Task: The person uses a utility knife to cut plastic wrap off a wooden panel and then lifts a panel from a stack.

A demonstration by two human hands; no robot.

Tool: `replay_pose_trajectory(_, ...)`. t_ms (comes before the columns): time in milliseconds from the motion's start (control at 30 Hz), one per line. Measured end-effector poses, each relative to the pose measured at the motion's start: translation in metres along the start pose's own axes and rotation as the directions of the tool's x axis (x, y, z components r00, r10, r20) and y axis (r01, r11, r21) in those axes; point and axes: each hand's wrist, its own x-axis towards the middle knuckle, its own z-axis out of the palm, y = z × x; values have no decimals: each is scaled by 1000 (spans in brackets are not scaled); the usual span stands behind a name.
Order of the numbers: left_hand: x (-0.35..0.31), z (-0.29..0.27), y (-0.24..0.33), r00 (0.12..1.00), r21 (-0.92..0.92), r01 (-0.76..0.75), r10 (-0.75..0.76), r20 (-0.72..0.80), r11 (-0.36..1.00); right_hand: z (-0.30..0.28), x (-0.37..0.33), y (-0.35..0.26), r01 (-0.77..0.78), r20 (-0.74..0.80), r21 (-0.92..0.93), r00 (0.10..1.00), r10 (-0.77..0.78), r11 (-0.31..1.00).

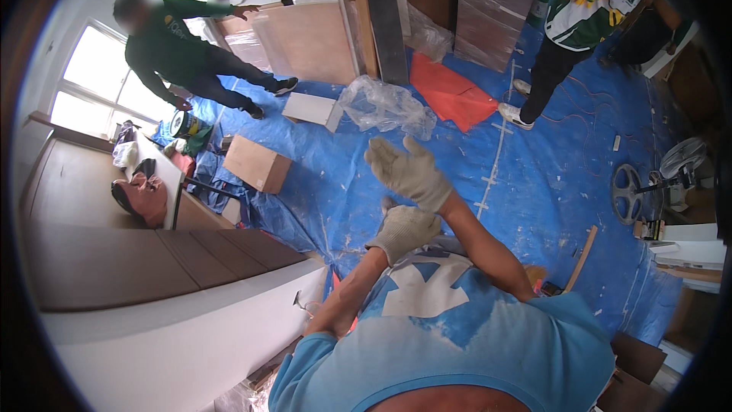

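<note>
Both my hands wear pale knitted work gloves and are raised in front of my chest. My right hand (408, 173) is held up with its fingers apart and nothing in it. Just below it, close to the right wrist, my left hand (406, 232) is curled with its fingers bent inward. A small greyish tip (389, 203) shows at the upper edge of the left glove; whether it is a held thing or part of the glove I cannot make out. Blue sheeting (335, 175) covers the floor beneath my hands.
A cardboard box (257, 164), a white panel (313, 111), clear plastic wrap (387, 107) and a red sheet (451, 91) lie ahead. Two people (191, 53) (583, 11) stand further off. A fan (682, 159) is at right; a brown-topped cabinet (122, 267) borders my left.
</note>
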Motion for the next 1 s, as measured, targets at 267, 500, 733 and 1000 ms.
replay_pose_trajectory(267,112,-7,-145,854,-490,430,-518,-53,758,-58,133,-112,-159,10,695,977,212,701)
replay_pose_trajectory(500,318,-156,-427,730,-495,430,-613,-302,755,-104,231,-89,-227,1,278,972,236,933)
replay_pose_trajectory(733,471,-289,-575,711,-284,629,-683,-168,724,-170,314,-123,-163,-222,-478,973,61,863)
replay_pose_trajectory(1000,593,-319,-637,726,-54,685,-687,-37,727,-257,366,-177,171,-520,385,852,60,907)
